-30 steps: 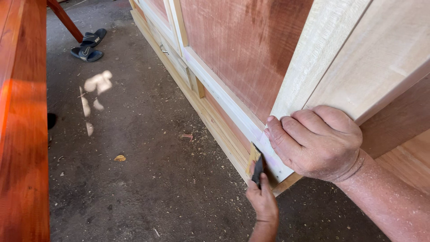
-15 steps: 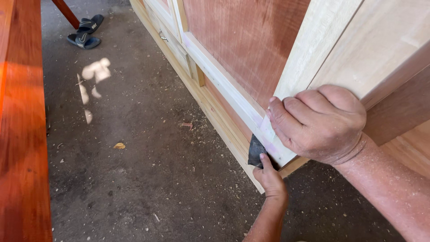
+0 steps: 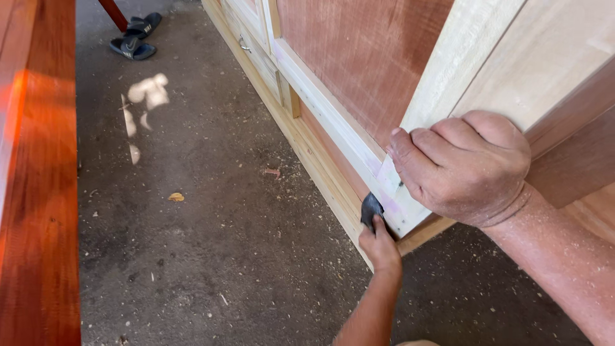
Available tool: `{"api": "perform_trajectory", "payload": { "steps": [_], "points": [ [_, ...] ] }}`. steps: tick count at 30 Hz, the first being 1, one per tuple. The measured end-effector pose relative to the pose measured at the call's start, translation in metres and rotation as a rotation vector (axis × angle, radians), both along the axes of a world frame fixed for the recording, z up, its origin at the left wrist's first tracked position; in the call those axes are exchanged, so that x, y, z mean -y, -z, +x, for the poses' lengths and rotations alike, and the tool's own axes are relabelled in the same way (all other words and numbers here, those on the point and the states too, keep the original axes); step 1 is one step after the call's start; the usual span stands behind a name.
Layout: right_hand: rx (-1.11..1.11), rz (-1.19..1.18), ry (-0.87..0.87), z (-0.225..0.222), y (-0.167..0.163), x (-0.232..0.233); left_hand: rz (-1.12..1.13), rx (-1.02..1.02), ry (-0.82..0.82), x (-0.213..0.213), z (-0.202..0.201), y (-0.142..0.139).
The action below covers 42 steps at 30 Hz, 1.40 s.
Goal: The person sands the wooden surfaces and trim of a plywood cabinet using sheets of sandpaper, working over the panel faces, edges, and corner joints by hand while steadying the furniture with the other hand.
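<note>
Sandpaper piece [image 3: 370,209], dark and small, pressed against the lower corner of a pale wooden door frame [image 3: 359,150], just above the dusty concrete floor [image 3: 211,243]. Pinched in the left hand [image 3: 380,248], fingers closed on it from below, thumb up against its face. Likely light, thin and floppy, gritty on one side; best gripped folded, by its edges, with a fingertip behind to back it. Right hand [image 3: 462,168] curled shut over the same corner of the frame, knuckles outward, fingertips wrapped round the pale stile, steadying it; nothing loose held there. Frame of raw, light timber, straight-grained and square-edged, stiff and probably heavy, set round a reddish-brown plywood panel [image 3: 365,64], smooth and flat. Faint purple marks near the corner joint. Sawdust scattered over the floor and dusted on the right forearm. Glossy orange-red plank [image 3: 35,192] along the left edge; pair of dark sandals [image 3: 136,37] lying at the top.
</note>
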State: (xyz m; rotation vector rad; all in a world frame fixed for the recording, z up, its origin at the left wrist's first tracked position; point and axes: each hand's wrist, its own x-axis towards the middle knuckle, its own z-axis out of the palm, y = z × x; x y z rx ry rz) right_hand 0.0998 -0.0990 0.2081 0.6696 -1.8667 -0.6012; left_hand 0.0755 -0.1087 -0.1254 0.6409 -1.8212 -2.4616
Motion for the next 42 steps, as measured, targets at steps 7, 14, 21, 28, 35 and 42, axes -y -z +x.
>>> {"api": "perform_trajectory", "payload": {
  "steps": [7, 14, 21, 28, 35, 42],
  "points": [
    [-0.047, 0.031, 0.008, 0.000, 0.008, -0.007, 0.326, 0.001, 0.013, 0.014, 0.006, 0.010],
    [0.117, 0.059, 0.154, -0.010, 0.046, -0.016, 0.070, -0.015, 0.014, -0.004, -0.007, 0.018],
    [0.427, 0.295, 0.545, -0.020, 0.105, 0.007, -0.030, -0.034, 0.183, 0.085, -0.021, 0.033],
    [0.609, 0.254, 0.616, -0.051, 0.104, 0.016, -0.146, 0.126, 0.130, 0.038, -0.024, 0.043],
    [0.588, 0.223, 0.554, -0.053, 0.109, 0.019, -0.277, -0.004, 0.129, 0.021, -0.067, 0.068],
    [0.518, 0.181, 0.524, -0.058, 0.120, 0.016, -0.588, -0.356, 0.292, 0.043, -0.043, 0.076]
  ]
}}
